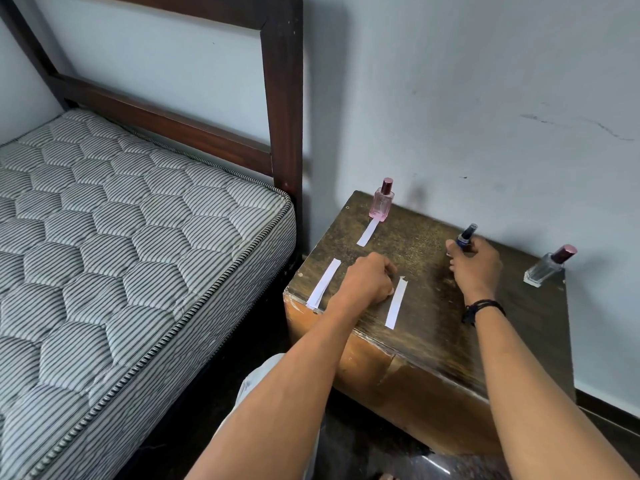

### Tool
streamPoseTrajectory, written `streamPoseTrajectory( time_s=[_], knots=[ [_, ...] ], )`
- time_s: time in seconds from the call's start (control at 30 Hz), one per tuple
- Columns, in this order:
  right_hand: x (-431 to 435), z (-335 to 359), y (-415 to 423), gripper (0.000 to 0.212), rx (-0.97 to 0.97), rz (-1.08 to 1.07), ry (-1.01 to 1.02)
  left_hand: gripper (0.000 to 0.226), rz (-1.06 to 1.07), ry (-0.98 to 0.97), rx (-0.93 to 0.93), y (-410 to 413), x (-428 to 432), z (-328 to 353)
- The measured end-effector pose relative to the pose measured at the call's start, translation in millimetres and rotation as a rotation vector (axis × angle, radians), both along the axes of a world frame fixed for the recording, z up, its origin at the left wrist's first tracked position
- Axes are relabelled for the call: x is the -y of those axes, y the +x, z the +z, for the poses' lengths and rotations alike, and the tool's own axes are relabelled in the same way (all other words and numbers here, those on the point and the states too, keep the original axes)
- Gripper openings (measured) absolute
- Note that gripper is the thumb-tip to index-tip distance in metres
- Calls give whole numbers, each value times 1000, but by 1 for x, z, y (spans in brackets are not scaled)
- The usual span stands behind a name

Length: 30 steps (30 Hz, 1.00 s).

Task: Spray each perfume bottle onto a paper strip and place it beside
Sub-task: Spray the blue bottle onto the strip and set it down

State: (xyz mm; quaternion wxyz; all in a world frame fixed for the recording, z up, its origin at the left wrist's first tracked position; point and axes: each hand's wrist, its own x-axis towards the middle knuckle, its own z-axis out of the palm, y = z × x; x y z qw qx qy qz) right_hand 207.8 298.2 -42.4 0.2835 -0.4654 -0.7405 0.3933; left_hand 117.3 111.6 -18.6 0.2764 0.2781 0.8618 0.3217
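Head view looks down on a small blue perfume bottle (465, 236), lifted a little off the back of a worn wooden bedside cabinet (433, 292) with its dark spray head tipped away from the person. The right hand (476, 268) is wrapped round its lower body, fingers curled tight, so only the neck and top show. It looks light and narrow, probably glass, smooth and easy to let slide. The body is the sound place to grip, leaving one finger free for the nozzle.

Nearer the front edge lies a white paper strip (396, 304), flat and thin. It would likely flutter or skid under a spray unless held by one end. The left hand (369, 284) rests as a loose fist just beside the strip's far end, fingertips at its edge. Whether it pinches the paper I cannot tell.

At the back left corner a pink perfume bottle (382, 202) stands upright, with a strip of its own (367, 232) touching its base, so that one seems done. A clear perfume bottle (545, 270) with a maroon cap stands at the right edge, no strip by it. Spare strips (323, 284) lie stacked at the front left corner. A dark wristband (483, 308) circles the right wrist. A striped quilted mattress (121, 220) in a dark wooden bed frame (282, 98) sits to the left, against a pale wall (485, 98).
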Motion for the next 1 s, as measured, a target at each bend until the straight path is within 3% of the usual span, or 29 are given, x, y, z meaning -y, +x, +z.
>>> streamPoseTrajectory(
  time_s=[0.23, 0.3, 0.37, 0.57, 0.8, 1.0],
  knots=[
    [44, 9, 22, 8, -38, 140, -9, 29, 35, 43, -69, 7, 5, 7],
    [55, 10, 32, 5, -1, 166, -17, 22, 73, 161, -95, 17, 4, 14],
    [68, 13, 40, 16, 33, 185, -14, 15, 99, 322, -84, 35, 1, 21],
    [95, 19, 54, 18, 98, 239, -64, 28, 110, 571, -80, 65, -5, 26],
    [103, 23, 68, 23, 192, 329, -66, 21, 95, 657, -21, 54, 4, 29],
    [106, 36, 63, 19, 303, 419, 16, 17, 79, 572, 38, 34, 10, 28]
  ],
)
